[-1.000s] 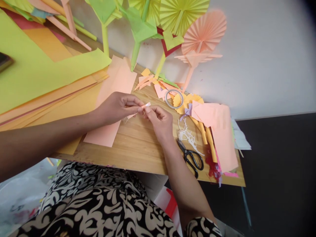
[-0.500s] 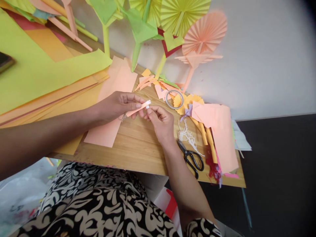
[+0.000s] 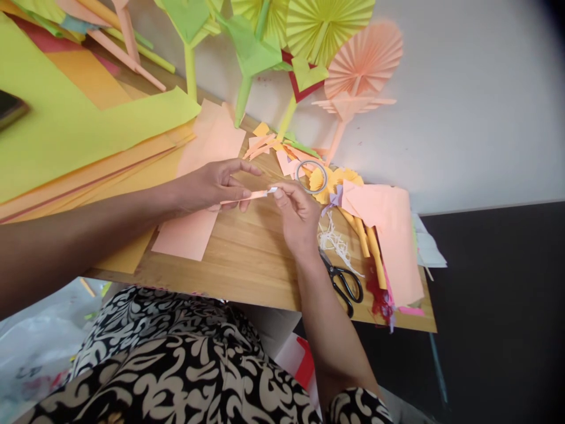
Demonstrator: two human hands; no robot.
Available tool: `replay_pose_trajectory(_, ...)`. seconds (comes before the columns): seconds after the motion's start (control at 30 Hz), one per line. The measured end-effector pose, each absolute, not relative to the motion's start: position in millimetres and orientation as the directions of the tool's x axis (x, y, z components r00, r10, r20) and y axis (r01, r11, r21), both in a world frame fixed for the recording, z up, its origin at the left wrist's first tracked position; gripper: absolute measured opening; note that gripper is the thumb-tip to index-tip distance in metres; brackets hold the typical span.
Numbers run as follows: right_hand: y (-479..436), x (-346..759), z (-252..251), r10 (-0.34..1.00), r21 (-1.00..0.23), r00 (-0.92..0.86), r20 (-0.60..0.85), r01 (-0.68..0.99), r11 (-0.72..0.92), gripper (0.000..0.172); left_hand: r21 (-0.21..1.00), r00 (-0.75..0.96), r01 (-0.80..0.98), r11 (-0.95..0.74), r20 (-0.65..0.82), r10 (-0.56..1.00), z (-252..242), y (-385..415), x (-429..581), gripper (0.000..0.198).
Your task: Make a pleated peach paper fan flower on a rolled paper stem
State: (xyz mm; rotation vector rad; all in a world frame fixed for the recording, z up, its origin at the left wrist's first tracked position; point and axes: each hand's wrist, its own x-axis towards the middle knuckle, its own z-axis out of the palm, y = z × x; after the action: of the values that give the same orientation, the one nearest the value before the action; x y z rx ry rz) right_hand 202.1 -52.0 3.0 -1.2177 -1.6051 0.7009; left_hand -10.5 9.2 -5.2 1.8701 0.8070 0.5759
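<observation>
Between the thumb and fingers of my left hand (image 3: 216, 185) is a narrow peach paper strip (image 3: 258, 195), its forefinger stretched out above. My right hand (image 3: 300, 221) pinches a small white piece (image 3: 272, 190) at the strip's right end; it looks like tape or its backing, too small to be sure. Both hands are just above the wooden table (image 3: 251, 265). Under my left hand lies a peach paper sheet (image 3: 188, 238). Black-handled scissors (image 3: 346, 285) and a tangle of white string (image 3: 335, 238) lie right of my right wrist.
A roll of tape (image 3: 311, 176) lies among paper scraps (image 3: 260, 144) behind my hands. Paper fan figures (image 3: 348, 109) stand along the wall. Large yellow-green sheets (image 3: 66, 135) cover the left side. A peach paper piece (image 3: 391, 235) and orange paper tubes (image 3: 376, 259) lie at right.
My right hand has moved slightly right with the white piece. The strip has turned more level, and my left forefinger has lifted away from it.
</observation>
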Motion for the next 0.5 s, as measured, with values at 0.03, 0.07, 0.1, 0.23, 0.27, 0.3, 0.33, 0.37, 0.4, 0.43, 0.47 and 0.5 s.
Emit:
replay_pose_trajectory(0.03,-51.7,202.6,3.5,0.920,-0.843,-0.049,0.390,0.384,0.378,0.011,0.911,0.644,0.289,-0.293,0.042,0.764,-5.4,10.1,-11.5,0.046)
replay_pose_trajectory(0.07,-51.1,203.1,3.4,0.905,-0.828,-0.060,0.422,0.381,0.411,0.012,0.921,0.627,0.278,-0.274,0.042,0.778,-5.5,10.7,-12.5,0.047)
replay_pose_trajectory(0.1,-50.3,203.6,2.8,0.893,-0.819,-0.062,0.446,0.374,0.435,0.012,0.939,0.619,0.244,-0.241,0.040,0.784,-5.3,11.3,-13.4,0.048)
replay_pose_trajectory(0.23,-45.4,206.7,-4.4,0.875,-0.814,0.013,0.483,0.374,0.444,0.012,0.999,0.666,-0.028,-0.036,0.046,0.745,-3.4,12.4,-15.4,0.053)
replay_pose_trajectory(0.27,-43.6,208.0,-7.3,0.876,-0.817,0.033,0.481,0.378,0.435,0.012,0.997,0.685,-0.079,0.015,0.043,0.727,-2.7,12.2,-15.2,0.056)
replay_pose_trajectory(0.3,-41.5,209.6,-10.6,0.879,-0.823,0.049,0.475,0.380,0.423,0.011,0.993,0.705,-0.106,0.057,0.035,0.708,-2.1,11.7,-14.7,0.058)
replay_pose_trajectory(0.33,-39.0,211.6,-14.2,0.883,-0.831,0.067,0.464,0.378,0.408,0.011,0.990,0.722,-0.110,0.083,0.022,0.692,-1.4,11.0,-14.2,0.060)
replay_pose_trajectory(0.37,-36.3,213.7,-17.9,0.889,-0.842,0.086,0.450,0.371,0.391,0.011,0.992,0.732,-0.094,0.089,0.008,0.681,-0.6,10.1,-13.7,0.061)
replay_pose_trajectory(0.4,-33.6,216.0,-21.1,0.894,-0.857,0.116,0.433,0.361,0.369,0.012,0.995,0.736,-0.063,0.076,-0.005,0.677,0.2,9.2,-13.3,0.061)
replay_pose_trajectory(0.43,-31.2,218.0,-23.1,0.899,-0.875,0.157,0.409,0.348,0.337,0.014,0.999,0.731,-0.023,0.046,-0.015,0.682,1.2,8.3,-13.1,0.061)
replay_pose_trajectory(0.47,-29.7,219.7,-23.1,0.900,-0.894,0.209,0.383,0.331,0.303,0.015,1.000,0.718,0.019,0.007,-0.019,0.696,2.2,7.4,-13.2,0.060)
replay_pose_trajectory(0.5,-29.8,221.0,-20.5,0.896,-0.909,0.261,0.360,0.312,0.275,0.017,0.998,0.699,0.059,-0.030,-0.020,0.715,3.4,6.7,-13.5,0.059)
